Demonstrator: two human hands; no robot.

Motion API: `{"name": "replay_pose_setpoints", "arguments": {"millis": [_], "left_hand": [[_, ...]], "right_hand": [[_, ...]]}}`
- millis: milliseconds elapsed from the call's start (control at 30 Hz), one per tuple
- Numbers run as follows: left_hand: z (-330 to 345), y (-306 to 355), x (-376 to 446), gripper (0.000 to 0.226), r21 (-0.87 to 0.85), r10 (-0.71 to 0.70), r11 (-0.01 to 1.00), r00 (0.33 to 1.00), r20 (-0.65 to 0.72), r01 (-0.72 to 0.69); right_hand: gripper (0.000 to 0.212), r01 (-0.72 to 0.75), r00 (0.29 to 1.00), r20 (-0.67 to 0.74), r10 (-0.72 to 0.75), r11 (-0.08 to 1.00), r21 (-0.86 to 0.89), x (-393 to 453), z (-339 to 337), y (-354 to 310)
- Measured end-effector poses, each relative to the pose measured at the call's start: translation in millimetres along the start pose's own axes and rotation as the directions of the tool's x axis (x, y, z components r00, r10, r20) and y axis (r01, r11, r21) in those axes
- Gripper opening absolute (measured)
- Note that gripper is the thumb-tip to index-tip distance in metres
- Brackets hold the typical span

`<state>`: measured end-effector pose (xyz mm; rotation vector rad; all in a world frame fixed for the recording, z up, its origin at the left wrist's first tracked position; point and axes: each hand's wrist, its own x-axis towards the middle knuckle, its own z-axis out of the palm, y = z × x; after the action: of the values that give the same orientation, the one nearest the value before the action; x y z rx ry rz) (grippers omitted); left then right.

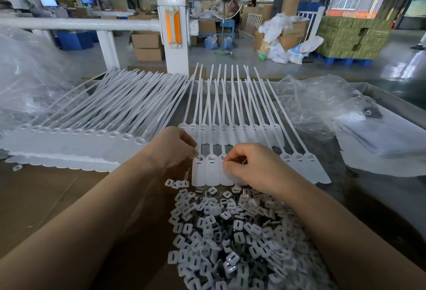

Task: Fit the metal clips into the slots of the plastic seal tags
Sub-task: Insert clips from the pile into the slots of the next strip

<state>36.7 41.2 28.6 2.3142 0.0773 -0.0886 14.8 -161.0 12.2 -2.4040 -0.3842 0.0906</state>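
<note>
1. Your left hand (171,146) has its fingertips curled down on the head of the leftmost tag in the near row of seal tags (213,169). Keep that head pinned flat so the slot faces up.
2. Your right hand (251,165) is curled tight at the third tag's head, probably pinching a clip, though I can't actually see one. Push it in square, don't force it.
3. The tags are white, flat, with long thin tails fanned away from you. The clip pile (230,227) sits just in front of them.

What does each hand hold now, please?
Left hand: fingers curled, pinching at the head of the leftmost seal tag.
Right hand: fingers curled in a pinch over the tags; what it holds cannot be told.
</note>
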Motion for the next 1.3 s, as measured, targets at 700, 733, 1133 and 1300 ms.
{"name": "replay_pose_setpoints", "arguments": {"millis": [700,733,1133,1300], "left_hand": [[4,-1,2,0.013,0.06,-0.019,0.998,1.0,-0.002,0.019],[4,-1,2,0.015,0.085,-0.018,0.996,1.0,0.012,0.017],[7,7,4,0.016,-0.092,-0.179,0.978,0.981,0.077,0.185],[13,10,6,0.023,-0.148,-0.207,0.965,0.976,0.069,0.215]], "right_hand": [[0.008,-0.006,1.0,0.009,0.006,1.0,0.01,-2,-1,0],[0.008,-0.005,1.0,0.012,0.005,1.0,0.015,-2,-2,-1],[0.007,-0.006,1.0,0.015,0.006,1.0,0.015,-4,-2,-6],[0.008,0.056,0.996,0.061,-0.058,0.997,0.046,-5,-4,-9]]}}
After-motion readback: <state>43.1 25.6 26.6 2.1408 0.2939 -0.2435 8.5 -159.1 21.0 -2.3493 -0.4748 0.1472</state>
